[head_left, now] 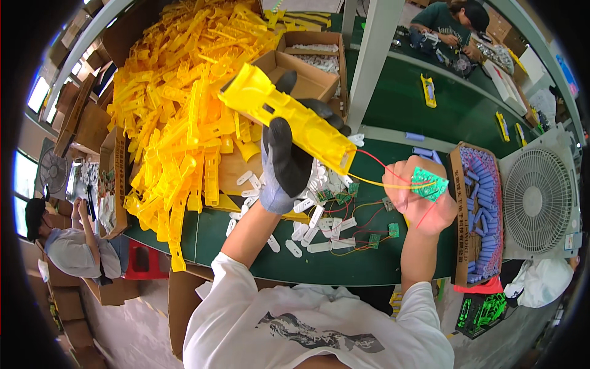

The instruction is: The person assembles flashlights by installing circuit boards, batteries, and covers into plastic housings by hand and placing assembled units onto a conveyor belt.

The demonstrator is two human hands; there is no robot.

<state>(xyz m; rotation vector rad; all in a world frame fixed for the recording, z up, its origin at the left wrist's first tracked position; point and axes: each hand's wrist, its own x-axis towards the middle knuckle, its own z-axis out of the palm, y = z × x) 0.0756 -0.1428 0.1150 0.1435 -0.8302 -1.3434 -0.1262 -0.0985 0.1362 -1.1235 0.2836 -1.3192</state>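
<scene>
My left hand (286, 161), in a grey and black glove, is wrapped round a long yellow plastic housing (289, 120), held tilted above the table with its hollow side showing. My bare right hand (421, 209) is closed, its fingers bunched behind a small green circuit board (429, 184). Red and yellow wires (382, 182) stretch from the board toward the lower right end of the housing; where they end there is too small to tell. Beneath my hands lie white oval plastic pieces (294, 248) and several more wired circuit boards (394, 230).
A large heap of yellow housings (178, 117) covers the table's left side. Open cardboard trays (301, 72) stand behind. At right are a box of blue cylindrical cells (485, 203) and a fan (538, 200). A grey post (375, 61) rises behind; co-workers sit far right and left.
</scene>
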